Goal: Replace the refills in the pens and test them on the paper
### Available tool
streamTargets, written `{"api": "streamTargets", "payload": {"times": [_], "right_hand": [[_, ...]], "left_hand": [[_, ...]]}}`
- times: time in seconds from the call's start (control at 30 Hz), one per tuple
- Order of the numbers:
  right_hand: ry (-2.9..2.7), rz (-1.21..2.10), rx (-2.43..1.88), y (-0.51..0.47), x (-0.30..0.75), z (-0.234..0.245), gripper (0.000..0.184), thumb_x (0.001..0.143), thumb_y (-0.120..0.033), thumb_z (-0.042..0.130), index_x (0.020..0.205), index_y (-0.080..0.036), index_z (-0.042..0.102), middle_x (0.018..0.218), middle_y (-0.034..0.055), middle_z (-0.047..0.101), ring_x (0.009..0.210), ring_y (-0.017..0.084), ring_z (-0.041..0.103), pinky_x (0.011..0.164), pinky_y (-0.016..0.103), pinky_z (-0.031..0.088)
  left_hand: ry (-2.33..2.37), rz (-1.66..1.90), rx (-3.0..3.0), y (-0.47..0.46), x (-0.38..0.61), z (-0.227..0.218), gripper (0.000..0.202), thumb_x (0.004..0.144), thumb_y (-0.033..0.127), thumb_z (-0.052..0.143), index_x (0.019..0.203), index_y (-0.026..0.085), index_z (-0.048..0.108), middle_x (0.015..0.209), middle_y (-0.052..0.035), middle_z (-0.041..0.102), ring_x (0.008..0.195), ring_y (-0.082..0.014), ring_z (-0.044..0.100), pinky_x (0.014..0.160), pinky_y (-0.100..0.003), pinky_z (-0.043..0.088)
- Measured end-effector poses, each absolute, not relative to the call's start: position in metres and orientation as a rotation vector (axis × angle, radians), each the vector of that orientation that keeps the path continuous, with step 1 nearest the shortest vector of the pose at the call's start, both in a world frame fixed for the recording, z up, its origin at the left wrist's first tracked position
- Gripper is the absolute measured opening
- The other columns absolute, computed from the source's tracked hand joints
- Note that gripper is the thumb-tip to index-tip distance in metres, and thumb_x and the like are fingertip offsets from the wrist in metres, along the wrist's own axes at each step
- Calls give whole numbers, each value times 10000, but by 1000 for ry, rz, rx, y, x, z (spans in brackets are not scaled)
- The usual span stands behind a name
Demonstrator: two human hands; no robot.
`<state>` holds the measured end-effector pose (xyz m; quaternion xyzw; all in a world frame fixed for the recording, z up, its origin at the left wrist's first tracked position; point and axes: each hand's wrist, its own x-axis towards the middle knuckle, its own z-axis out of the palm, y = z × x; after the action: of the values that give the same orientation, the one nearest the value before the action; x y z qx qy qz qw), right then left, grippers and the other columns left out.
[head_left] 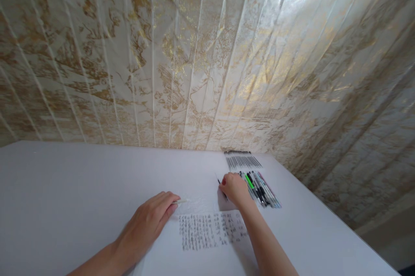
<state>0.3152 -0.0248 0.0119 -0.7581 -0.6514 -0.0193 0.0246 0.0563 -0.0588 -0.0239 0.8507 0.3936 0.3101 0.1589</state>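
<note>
My left hand [152, 213] rests on the table to the left of centre, its thumb and fingers closed on a pale, slim pen-like piece [180, 201] whose end points right. Further right, my right hand [234, 187] pinches a thin dark pen refill [218, 179] just above or on the tabletop; I cannot tell which. Below both hands lies a white sheet of paper [194, 261] covered with rows of dark handwriting. Right beside my right hand is a bunch of pens [263, 191], one of them bright green.
Behind the pens, a neat row of thin dark refills [244, 163] lies near the table's back edge. The white table [81, 189] ends on the right in a slanting edge. A pleated, gold-patterned curtain [168, 60] hangs behind and to the right.
</note>
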Motion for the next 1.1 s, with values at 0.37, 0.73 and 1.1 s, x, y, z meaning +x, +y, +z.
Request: {"api": "streamTargets", "payload": {"times": [0.37, 0.73, 1.1], "right_hand": [[-2220, -12, -2180, -34, 276, 18, 219, 740, -344, 634, 770, -144, 719, 910, 133, 701, 944, 267, 576, 768, 331, 414], [-2371, 103, -2056, -50, 236, 14, 157, 785, -202, 549, 838, -153, 689, 896, 109, 710, 861, 242, 643, 642, 289, 413], [-2277, 82, -1645, -49, 254, 45, 118, 791, -133, 546, 843, -201, 628, 760, 3, 664, 689, 123, 569, 607, 211, 336]], "left_hand": [[1214, 885, 2292, -48, 48, -27, 232, 940, 333, 366, 946, 234, 576, 873, -14, 635, 828, -184, 603, 755, -299, 463], [1227, 940, 2255, -45, 48, -26, 231, 923, 312, 389, 919, 230, 604, 863, -24, 641, 836, -200, 594, 775, -329, 459], [1276, 1052, 2125, -40, 44, -22, 269, 912, 353, 383, 990, 222, 604, 914, -41, 662, 867, -210, 604, 797, -340, 474]]}}
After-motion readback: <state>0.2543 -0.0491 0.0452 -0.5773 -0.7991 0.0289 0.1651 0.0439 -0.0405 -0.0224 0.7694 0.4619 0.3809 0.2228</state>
